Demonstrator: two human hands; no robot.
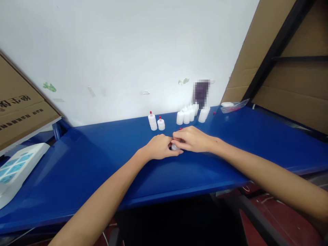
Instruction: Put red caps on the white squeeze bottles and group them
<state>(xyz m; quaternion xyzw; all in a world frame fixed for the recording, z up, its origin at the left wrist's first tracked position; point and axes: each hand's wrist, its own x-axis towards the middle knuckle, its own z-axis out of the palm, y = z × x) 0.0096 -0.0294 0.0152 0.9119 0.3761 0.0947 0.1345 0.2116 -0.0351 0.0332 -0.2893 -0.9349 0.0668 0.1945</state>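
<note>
Both my hands meet at the middle of the blue table [102,164]. My left hand [160,147] is curled round a small white bottle [174,147] that shows only as a sliver between the hands. My right hand [193,139] rests over the bottle's top with its fingers pinched together; a bit of red shows just beyond its fingers. Two capped white bottles with red tips [156,122] stand upright just behind the hands. A cluster of several uncapped white bottles [191,114] stands farther back right, by the wall.
A white scale with a keypad [17,167] lies at the left end of the table. Cardboard boxes [17,106] lean at the left, more cardboard and a black frame [282,37] at the right. A clear bag [234,106] lies at the back right. A loose red cap [214,113] lies near it.
</note>
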